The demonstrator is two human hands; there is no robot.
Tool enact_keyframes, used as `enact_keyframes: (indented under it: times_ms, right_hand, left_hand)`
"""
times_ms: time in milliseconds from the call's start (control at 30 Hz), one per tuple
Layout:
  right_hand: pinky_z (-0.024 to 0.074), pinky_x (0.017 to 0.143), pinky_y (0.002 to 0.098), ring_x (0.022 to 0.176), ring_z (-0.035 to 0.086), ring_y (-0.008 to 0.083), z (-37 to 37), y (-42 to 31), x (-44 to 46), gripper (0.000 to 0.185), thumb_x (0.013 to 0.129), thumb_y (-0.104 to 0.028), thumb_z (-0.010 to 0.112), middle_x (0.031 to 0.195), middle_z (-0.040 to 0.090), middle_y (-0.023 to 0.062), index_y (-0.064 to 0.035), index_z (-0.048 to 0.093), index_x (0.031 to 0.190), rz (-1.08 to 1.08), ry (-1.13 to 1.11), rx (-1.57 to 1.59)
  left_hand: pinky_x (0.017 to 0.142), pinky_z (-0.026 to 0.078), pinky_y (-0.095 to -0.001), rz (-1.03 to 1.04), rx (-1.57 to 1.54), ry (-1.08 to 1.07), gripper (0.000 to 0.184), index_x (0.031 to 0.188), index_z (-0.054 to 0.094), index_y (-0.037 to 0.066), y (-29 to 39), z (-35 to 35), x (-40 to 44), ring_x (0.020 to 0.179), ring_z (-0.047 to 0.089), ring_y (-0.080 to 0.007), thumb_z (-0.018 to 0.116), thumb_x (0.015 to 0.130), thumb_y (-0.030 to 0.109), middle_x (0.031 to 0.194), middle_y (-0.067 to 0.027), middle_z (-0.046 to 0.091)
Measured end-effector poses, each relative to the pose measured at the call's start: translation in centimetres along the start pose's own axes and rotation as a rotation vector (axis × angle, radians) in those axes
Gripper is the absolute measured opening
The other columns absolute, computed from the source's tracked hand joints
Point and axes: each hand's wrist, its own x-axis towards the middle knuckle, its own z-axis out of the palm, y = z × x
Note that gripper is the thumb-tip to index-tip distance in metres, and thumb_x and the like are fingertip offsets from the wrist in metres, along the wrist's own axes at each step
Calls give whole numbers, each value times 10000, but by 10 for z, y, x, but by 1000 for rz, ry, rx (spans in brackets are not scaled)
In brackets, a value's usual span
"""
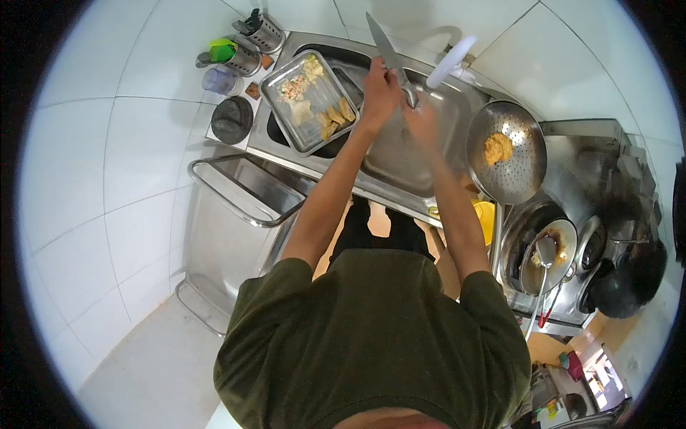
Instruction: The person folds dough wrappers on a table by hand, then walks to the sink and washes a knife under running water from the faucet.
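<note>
A kitchen knife [384, 41] is raised over the sink, its blade pointing up and to the left. My left hand [382, 89] is closed on it near where blade and handle meet. My right hand [420, 120] is at the lower end of the handle; motion smears its fingers, so I cannot tell whether they grip it. Below both hands is the steel sink basin [407, 161]. Left of my left hand, a rectangular metal tray [291, 127] holds pale, crumbly food and several golden-brown pieces. A white faucet [451, 61] stands just beyond my right hand.
A perforated strainer [525, 175] with an orange-brown fried piece [498, 148] sits right of the sink. Further right are a pan [564, 275] with a spatula [546, 250] and a black wok [632, 286]. Utensil holders [246, 61] and a stone mortar [232, 120] stand at left.
</note>
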Motion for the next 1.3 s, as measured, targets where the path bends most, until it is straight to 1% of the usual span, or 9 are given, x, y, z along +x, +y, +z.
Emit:
enact_keyframes:
  times_ms: [100, 200, 300, 433, 633, 767, 967, 1033, 1300]
  right_hand:
    - [503, 670, 442, 699, 629, 370, 10, -5, 14, 319, 802, -262, 714, 780, 646, 217, 9, 622, 944, -332, 179, -318]
    - [519, 622, 399, 681, 635, 282, 7, 10, 24, 328, 833, -295, 728, 765, 658, 167, 8, 633, 916, -221, -69, -133]
    - [521, 586, 322, 709, 653, 194, -29, -2, 6, 297, 900, -302, 698, 846, 690, 127, -20, 643, 974, 338, -487, 156]
    - [490, 585, 232, 710, 626, 123, -36, 2, -7, 234, 957, -282, 642, 983, 690, 102, -71, 617, 1055, 354, -273, 969]
    - [536, 811, 398, 881, 594, 182, -10, 10, 12, 281, 983, -331, 586, 1019, 670, 65, -65, 558, 1067, 345, 253, 1357]
    - [553, 688, 405, 763, 600, 212, 24, -6, 29, 211, 1000, -265, 558, 864, 603, 52, -54, 562, 1012, 449, 214, 1259]
    - [547, 636, 403, 700, 595, 234, 1, 6, 60, 243, 985, -284, 583, 827, 583, 51, -46, 547, 959, 527, 418, 1527]
    - [542, 631, 394, 703, 595, 231, 10, 3, 51, 255, 974, -292, 600, 817, 587, 53, -46, 541, 950, 331, 315, 1263]
    - [519, 817, 343, 987, 629, 215, 1, -21, 17, 279, 989, -271, 576, 1100, 664, 111, -62, 551, 1173, 354, -107, 1118]
  left_hand:
    - [705, 504, -387, 36, -26, -52, 244, 1115, 493, -11, -10, 10, -6, 741, 645, -338, 589, 902, 59, 808, -177, 647]
    - [698, 509, -363, 191, 137, 28, 243, 1118, 491, -23, -43, 14, 7, 733, 635, -277, 585, 911, 61, 833, -159, 634]
    - [705, 517, -362, -50, -86, 46, 234, 1111, 505, -7, -73, 8, 26, 793, 649, -263, 579, 893, 30, 896, -161, 648]
    - [752, 563, -385, -554, -871, 36, 232, 1148, 472, 27, -94, -11, 18, 862, 616, -221, 550, 930, 19, 973, -92, 591]
    - [828, 590, -432, -713, -955, 142, 361, 1253, 354, 12, -75, 20, -31, 887, 631, -257, 528, 939, -27, 1087, -147, 562]
    - [874, 583, -420, -738, -1148, 270, 486, 1350, 275, 12, -61, 47, -61, 1067, 626, -317, 520, 936, -55, 1210, -198, 534]
    - [889, 579, -404, -641, -1104, 305, 407, 1300, 316, 2, -54, 27, -62, 998, 632, -270, 517, 948, -41, 1175, -164, 545]
    - [890, 576, -395, -657, -1081, 279, 385, 1283, 332, 14, -60, 28, -60, 977, 630, -250, 521, 951, -35, 1153, -147, 550]
    - [862, 565, -369, -635, -1183, 162, 270, 1206, 424, 70, -53, 23, -52, 895, 620, -195, 520, 965, -5, 1074, -94, 587]
